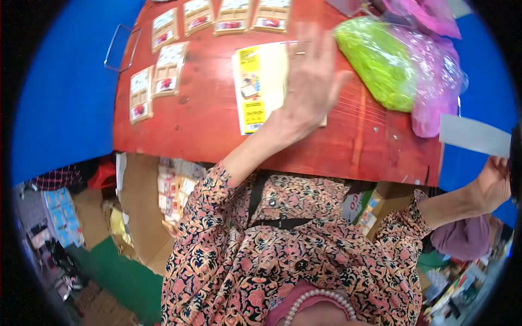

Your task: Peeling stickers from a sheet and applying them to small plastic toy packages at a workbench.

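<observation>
Left hand (311, 87) flat over yellow-and-white printed paper sheet (251, 92), thumb spread.
Right hand (492, 186) pinches white rectangular paper strip (472, 133).

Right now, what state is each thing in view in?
Left hand: open, fingers extended
Right hand: closed, gripping
White strip: held near its right end
Yellow-and-white packet: flat, partly covered
Small tan trays: spread out
Green bag: crumpled
Pink bag: crumpled
Cardboard box: open

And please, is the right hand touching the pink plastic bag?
Apart. The head view shows blue surface between the right hand and the pink plastic bag.
</observation>
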Motion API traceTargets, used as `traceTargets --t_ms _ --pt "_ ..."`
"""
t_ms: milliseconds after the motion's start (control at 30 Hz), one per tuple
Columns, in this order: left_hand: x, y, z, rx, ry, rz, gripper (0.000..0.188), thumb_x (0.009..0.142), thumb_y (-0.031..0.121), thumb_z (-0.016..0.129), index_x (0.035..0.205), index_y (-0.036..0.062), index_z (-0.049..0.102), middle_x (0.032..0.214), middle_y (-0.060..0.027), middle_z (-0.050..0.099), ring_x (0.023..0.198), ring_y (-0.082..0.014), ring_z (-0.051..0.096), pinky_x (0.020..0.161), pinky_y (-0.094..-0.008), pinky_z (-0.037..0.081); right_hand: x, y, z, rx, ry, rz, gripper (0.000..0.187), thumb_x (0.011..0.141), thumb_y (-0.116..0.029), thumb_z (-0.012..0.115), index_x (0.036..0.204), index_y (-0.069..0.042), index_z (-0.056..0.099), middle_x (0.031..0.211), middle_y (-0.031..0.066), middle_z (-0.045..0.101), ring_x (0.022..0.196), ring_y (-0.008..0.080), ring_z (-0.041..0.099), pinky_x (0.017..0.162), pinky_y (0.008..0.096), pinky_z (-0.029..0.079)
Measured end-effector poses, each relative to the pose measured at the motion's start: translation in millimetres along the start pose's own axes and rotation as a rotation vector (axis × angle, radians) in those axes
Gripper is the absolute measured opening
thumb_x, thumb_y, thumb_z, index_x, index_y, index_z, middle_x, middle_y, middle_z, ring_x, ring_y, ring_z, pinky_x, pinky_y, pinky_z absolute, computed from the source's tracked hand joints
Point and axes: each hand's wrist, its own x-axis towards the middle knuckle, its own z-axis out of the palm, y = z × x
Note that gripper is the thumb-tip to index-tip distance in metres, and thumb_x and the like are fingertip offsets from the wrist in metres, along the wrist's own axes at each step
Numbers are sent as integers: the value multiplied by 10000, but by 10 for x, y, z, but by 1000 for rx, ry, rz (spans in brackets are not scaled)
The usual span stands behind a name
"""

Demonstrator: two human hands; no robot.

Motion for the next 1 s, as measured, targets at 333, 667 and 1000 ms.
traceTargets --t_ms 333,667,1000 --pt "-701 -478 80 215 -122 -309 835 769 405 628 1294 -138 271 1371 -365 131 1301 -475 119 1039 -573 148 -104 436 1016 81 -81 152 107 873 -15 452 899 66 517 757 68 434 674 150 353 620 273 336" --pt "-450 -730 -156 81 -31 -159 511 734 219 606 1130 -83 492 1183 -302 424 1118 -415 402 950 -494 311 -109 634 1034 -107 20 167 199 894 -67 469 1016 77 532 791 52 497 679 119 392 626 257 356" --pt "-720 -1981 -1354 593 -43 -460 397 820 258 577 1017 -72 480 975 -289 468 944 -417 441 820 -510 362 -364 845 1583 81 -173 298 259 908 -111 471 1108 49 512 811 31 501 650 94 394 581 237 328"
